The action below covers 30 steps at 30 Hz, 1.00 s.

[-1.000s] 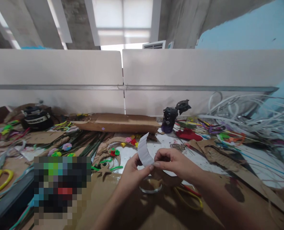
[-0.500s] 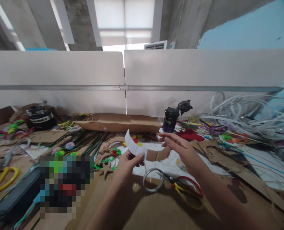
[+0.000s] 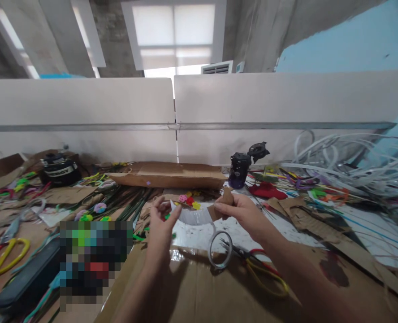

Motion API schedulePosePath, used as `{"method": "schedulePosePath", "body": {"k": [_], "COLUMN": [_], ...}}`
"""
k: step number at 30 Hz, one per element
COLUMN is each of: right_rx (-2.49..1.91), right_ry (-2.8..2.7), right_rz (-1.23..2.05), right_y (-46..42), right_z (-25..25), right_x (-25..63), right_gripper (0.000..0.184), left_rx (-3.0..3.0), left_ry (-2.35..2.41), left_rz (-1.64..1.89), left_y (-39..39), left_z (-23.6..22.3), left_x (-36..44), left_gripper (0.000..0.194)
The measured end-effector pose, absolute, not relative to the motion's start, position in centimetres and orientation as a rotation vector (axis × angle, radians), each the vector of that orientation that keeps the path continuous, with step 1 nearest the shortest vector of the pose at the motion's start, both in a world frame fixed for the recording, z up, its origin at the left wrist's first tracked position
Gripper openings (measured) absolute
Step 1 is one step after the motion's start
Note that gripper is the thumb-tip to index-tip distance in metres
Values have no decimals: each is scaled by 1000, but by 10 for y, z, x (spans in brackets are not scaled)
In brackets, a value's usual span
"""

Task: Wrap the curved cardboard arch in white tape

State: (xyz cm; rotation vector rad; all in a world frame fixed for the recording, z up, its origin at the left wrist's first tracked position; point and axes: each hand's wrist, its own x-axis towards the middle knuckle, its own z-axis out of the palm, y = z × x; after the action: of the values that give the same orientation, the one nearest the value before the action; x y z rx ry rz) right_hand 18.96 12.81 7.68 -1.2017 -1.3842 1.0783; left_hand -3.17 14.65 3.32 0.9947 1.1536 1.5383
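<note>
A curved cardboard strip (image 3: 195, 217), its left part covered in white and its right end bare brown, is held up between both hands. My left hand (image 3: 161, 226) is closed at the white end, thumb against it. My right hand (image 3: 244, 216) pinches the brown end between thumb and fingers. From the strip hangs a roll of grey-white tape (image 3: 211, 255) by its loose length, over the cardboard sheet (image 3: 199, 291). Scissors with red and yellow handles (image 3: 269, 279) lie just behind and right of the roll.
Small pompom flowers (image 3: 189, 200) sit behind the strip. Farther back are a long cardboard tray (image 3: 172, 181) and a dark lidded cup (image 3: 239, 170). A second pair of scissors (image 3: 10, 255) and a black case (image 3: 26, 278) lie left. White tubing (image 3: 340, 157) is heaped right.
My right hand, earlier open beside the brown end, now grips it. My left hand has shifted left along the strip to its white end. The tape roll has swung slightly right.
</note>
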Motion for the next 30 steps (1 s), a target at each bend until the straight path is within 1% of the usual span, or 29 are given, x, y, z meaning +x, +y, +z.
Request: {"method": "schedulePosePath", "body": {"k": [1, 2, 3, 6, 8, 11, 12, 16, 19, 22, 24, 26, 30], "right_rx": [-1211, -1213, -1210, -1212, -1235, -1272, -1282, -1322, -1385, -1385, -1373, -1391, -1397], "right_ry": [-1447, -1502, -1553, -1741, -1863, -1906, -1890, -1821, -1893, -2086, -2199, -2270, -2337], "right_rz": [1093, 1112, 1133, 1169, 1161, 1125, 1091, 900, 896, 834, 748, 658, 479], "right_y": [129, 130, 131, 133, 135, 138, 137, 130, 118, 109, 107, 108, 120], "right_z": [81, 86, 90, 98, 98, 94, 92, 77, 58, 35, 22, 13, 6], "right_x": [191, 192, 192, 186, 180, 173, 172, 176, 182, 182, 178, 174, 175], "right_gripper": [26, 24, 22, 15, 13, 8, 9, 27, 31, 52, 61, 60, 37], "left_rx": [1159, 1346, 1539, 1922, 1952, 1814, 1755, 1521, 1367, 1284, 1261, 1239, 1195], "left_ry": [1201, 1210, 1185, 1040, 949, 894, 891, 931, 973, 976, 999, 1020, 1043], "left_rz": [1612, 1603, 1517, 1066, 817, 673, 662, 700, 783, 819, 839, 872, 929], "left_y": [147, 146, 144, 137, 135, 137, 138, 139, 135, 132, 131, 131, 132], "left_z": [42, 51, 59, 77, 78, 66, 61, 46, 40, 35, 30, 25, 18], "left_x": [-37, -41, -44, -44, -40, -36, -36, -43, -49, -52, -53, -53, -54], "left_gripper": [70, 63, 53, 25, 18, 18, 18, 16, 18, 22, 21, 18, 15]}}
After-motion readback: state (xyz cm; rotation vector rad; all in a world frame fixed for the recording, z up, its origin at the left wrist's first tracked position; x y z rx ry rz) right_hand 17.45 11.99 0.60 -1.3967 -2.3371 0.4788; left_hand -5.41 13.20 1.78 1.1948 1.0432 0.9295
